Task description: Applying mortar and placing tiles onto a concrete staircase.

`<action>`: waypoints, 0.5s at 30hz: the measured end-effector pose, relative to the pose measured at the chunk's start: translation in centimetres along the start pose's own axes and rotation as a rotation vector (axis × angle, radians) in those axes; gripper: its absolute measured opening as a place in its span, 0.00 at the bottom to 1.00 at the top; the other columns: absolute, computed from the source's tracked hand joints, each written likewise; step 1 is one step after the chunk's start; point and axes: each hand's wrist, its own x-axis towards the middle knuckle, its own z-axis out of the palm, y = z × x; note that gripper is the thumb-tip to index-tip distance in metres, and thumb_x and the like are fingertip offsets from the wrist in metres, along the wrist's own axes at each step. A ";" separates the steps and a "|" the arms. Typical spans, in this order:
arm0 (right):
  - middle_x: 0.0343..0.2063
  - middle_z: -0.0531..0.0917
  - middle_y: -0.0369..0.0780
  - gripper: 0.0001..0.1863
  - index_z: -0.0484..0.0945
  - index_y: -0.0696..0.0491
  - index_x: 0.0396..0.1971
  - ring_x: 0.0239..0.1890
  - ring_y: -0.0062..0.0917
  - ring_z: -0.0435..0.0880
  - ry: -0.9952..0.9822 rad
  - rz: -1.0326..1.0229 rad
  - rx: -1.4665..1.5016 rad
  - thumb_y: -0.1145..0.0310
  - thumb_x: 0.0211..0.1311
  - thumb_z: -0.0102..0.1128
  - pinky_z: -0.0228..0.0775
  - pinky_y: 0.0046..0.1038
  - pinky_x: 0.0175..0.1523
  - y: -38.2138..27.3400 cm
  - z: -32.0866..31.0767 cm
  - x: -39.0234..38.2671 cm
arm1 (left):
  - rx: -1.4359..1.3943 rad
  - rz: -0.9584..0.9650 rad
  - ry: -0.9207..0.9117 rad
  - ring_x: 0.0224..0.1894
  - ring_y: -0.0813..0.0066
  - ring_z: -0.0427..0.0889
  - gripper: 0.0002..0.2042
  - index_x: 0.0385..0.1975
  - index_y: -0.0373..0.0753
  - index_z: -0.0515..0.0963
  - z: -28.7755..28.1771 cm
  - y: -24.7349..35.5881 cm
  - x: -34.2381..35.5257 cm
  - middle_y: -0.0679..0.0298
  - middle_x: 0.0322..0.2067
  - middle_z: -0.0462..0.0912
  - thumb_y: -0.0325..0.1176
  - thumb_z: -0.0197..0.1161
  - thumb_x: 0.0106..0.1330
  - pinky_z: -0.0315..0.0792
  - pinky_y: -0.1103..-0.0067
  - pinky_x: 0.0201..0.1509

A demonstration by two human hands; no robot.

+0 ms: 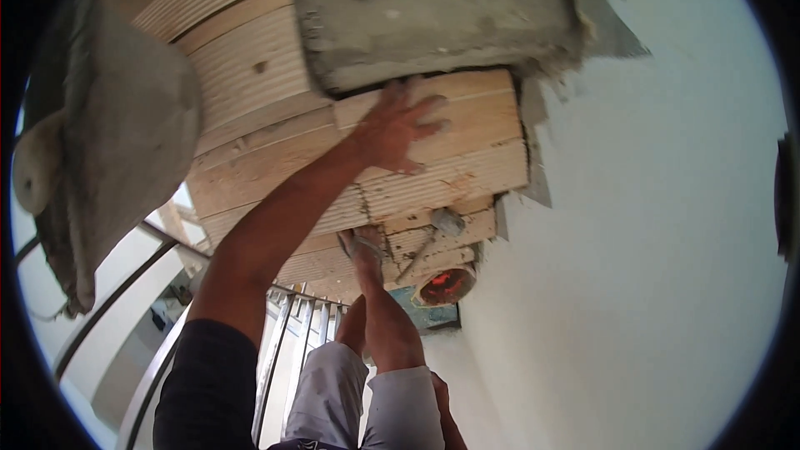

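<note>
My left hand (402,129) reaches across a wood-look stair tile (475,112), fingers spread, with its fingertips near the edge of the grey mortar step. The hand holds nothing; it appears to rest on the tile. Beside my right thigh, only a small part of my right hand (440,392) shows, and its fingers are hidden. Below the tiled tread, a mallet (447,221) with a grey head lies on a lower step, close to my sandalled foot (367,246).
Bare grey mortar (450,29) covers the step above. A white wall (642,200) rises on the right. Down the stairs stands a round container (446,286) with something red inside. Metal railing (287,325) runs along the left, near a large grey, sheet-like object (137,125).
</note>
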 end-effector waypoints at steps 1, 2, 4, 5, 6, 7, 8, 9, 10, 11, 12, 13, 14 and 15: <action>0.48 0.89 0.48 0.24 0.82 0.58 0.57 0.49 0.38 0.89 0.031 -0.186 -0.144 0.53 0.74 0.64 0.81 0.40 0.52 -2.0 4.3 7.4 | -0.022 0.044 0.037 0.83 0.40 0.44 0.48 0.72 0.58 0.77 0.0 0.0 0.0 0.61 0.82 0.54 0.58 0.83 0.44 0.41 0.36 0.84; 0.48 0.89 0.48 0.25 0.83 0.55 0.57 0.50 0.40 0.88 0.084 -0.390 -0.319 0.49 0.73 0.63 0.80 0.42 0.53 -3.6 8.5 14.0 | -0.046 0.074 0.033 0.84 0.42 0.46 0.47 0.71 0.57 0.78 0.1 -0.2 0.0 0.60 0.81 0.56 0.58 0.83 0.44 0.42 0.35 0.83; 0.48 0.88 0.49 0.28 0.84 0.50 0.56 0.51 0.45 0.86 0.151 -0.576 -0.433 0.41 0.72 0.61 0.78 0.47 0.55 -2.3 14.7 22.3 | -0.025 0.112 0.062 0.83 0.46 0.48 0.47 0.71 0.56 0.79 0.1 -0.5 0.1 0.58 0.80 0.58 0.57 0.84 0.44 0.43 0.34 0.82; 0.51 0.88 0.47 0.28 0.83 0.48 0.59 0.53 0.44 0.86 0.097 -0.482 -0.415 0.41 0.72 0.61 0.78 0.45 0.56 -0.2 16.6 24.1 | -0.036 0.159 0.050 0.83 0.50 0.51 0.46 0.70 0.55 0.79 0.2 -0.6 0.1 0.57 0.79 0.61 0.57 0.84 0.44 0.43 0.33 0.80; 0.52 0.87 0.46 0.28 0.82 0.46 0.61 0.54 0.44 0.85 0.027 -0.392 -0.451 0.41 0.72 0.61 0.78 0.44 0.57 1.6 18.0 25.3 | -0.019 0.140 0.054 0.83 0.50 0.51 0.46 0.70 0.55 0.79 0.3 -0.7 0.1 0.57 0.79 0.61 0.57 0.84 0.44 0.43 0.33 0.80; 0.53 0.87 0.45 0.29 0.81 0.45 0.62 0.55 0.43 0.85 0.016 -0.414 -0.366 0.41 0.72 0.61 0.77 0.43 0.58 2.7 18.4 25.4 | -0.034 0.159 0.076 0.82 0.52 0.53 0.45 0.69 0.54 0.80 0.4 -0.7 0.2 0.57 0.78 0.62 0.57 0.83 0.44 0.44 0.32 0.79; 0.54 0.87 0.45 0.28 0.80 0.45 0.63 0.56 0.42 0.85 0.021 -0.449 -0.482 0.43 0.72 0.62 0.77 0.42 0.59 3.7 18.6 25.3 | -0.057 0.173 0.076 0.81 0.55 0.56 0.44 0.68 0.53 0.81 0.5 -0.7 0.2 0.56 0.77 0.64 0.57 0.83 0.45 0.44 0.32 0.78; 0.56 0.86 0.44 0.28 0.79 0.45 0.64 0.58 0.40 0.84 0.030 -0.485 -0.598 0.44 0.72 0.63 0.77 0.41 0.59 4.4 18.5 25.3 | -0.046 0.167 0.100 0.81 0.55 0.56 0.44 0.68 0.53 0.81 0.6 -0.7 0.2 0.56 0.77 0.64 0.57 0.83 0.45 0.44 0.32 0.78; 0.57 0.85 0.44 0.29 0.78 0.45 0.65 0.59 0.39 0.84 0.042 -0.520 -0.714 0.45 0.72 0.64 0.77 0.40 0.60 4.1 18.0 24.8 | -0.051 0.185 0.109 0.81 0.54 0.56 0.44 0.68 0.53 0.81 0.7 -0.8 0.3 0.56 0.77 0.64 0.58 0.82 0.46 0.44 0.32 0.78; 0.59 0.85 0.43 0.29 0.77 0.45 0.66 0.60 0.38 0.83 0.053 -0.552 -0.832 0.46 0.72 0.65 0.77 0.39 0.61 3.1 17.3 24.2 | -0.054 0.186 0.071 0.80 0.54 0.57 0.43 0.68 0.53 0.81 0.9 -0.8 0.3 0.57 0.77 0.64 0.59 0.81 0.47 0.44 0.32 0.78; 0.60 0.84 0.42 0.29 0.76 0.44 0.67 0.62 0.36 0.83 0.068 -0.586 -0.949 0.48 0.72 0.66 0.76 0.38 0.61 1.6 16.7 23.8 | -0.057 0.193 0.119 0.80 0.54 0.57 0.43 0.68 0.53 0.81 1.0 -0.9 0.5 0.57 0.77 0.64 0.59 0.81 0.47 0.44 0.32 0.78; 0.61 0.83 0.42 0.30 0.75 0.45 0.68 0.63 0.35 0.81 0.090 -0.602 -0.939 0.50 0.71 0.67 0.75 0.37 0.63 0.0 16.1 22.8 | -0.049 0.205 0.103 0.80 0.54 0.57 0.43 0.68 0.53 0.80 1.1 -1.0 0.6 0.57 0.77 0.64 0.60 0.80 0.49 0.43 0.32 0.77; 0.62 0.82 0.42 0.30 0.74 0.46 0.68 0.64 0.34 0.80 0.103 -0.583 -0.851 0.52 0.71 0.68 0.74 0.36 0.64 -1.8 15.5 21.9 | -0.042 0.210 0.062 0.80 0.54 0.57 0.42 0.69 0.53 0.80 1.2 -1.1 0.7 0.57 0.77 0.64 0.60 0.79 0.50 0.43 0.32 0.77; 0.63 0.81 0.41 0.31 0.73 0.47 0.69 0.65 0.33 0.79 0.126 -0.564 -0.761 0.54 0.71 0.69 0.73 0.36 0.66 -3.3 15.1 20.5 | -0.041 0.208 0.087 0.80 0.54 0.57 0.42 0.69 0.53 0.80 1.3 -1.2 0.8 0.57 0.77 0.64 0.60 0.79 0.50 0.43 0.32 0.77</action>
